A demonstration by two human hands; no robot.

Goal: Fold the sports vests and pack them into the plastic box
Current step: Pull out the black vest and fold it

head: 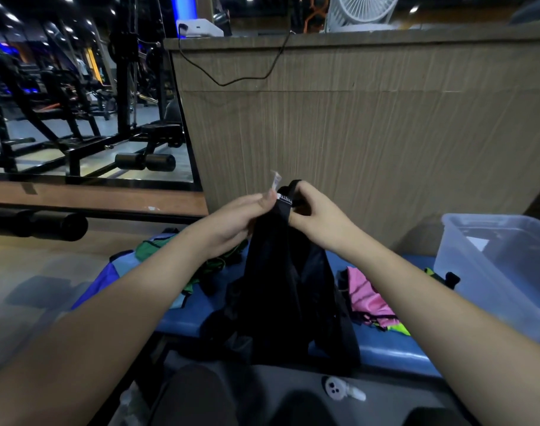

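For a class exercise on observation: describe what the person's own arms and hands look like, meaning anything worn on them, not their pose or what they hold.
Both forearms are bare up to the frame's lower edge: no sleeves show. The left hand and right hand wear no gloves. No watch, bracelet or ring can be made out on either wrist or on the fingers, though the picture is dim and somewhat blurred.

Plastic box [492,265] cut off at right edge. Label text on black vest [285,287] too small to read. Green vest [153,249] partly hidden behind left forearm.
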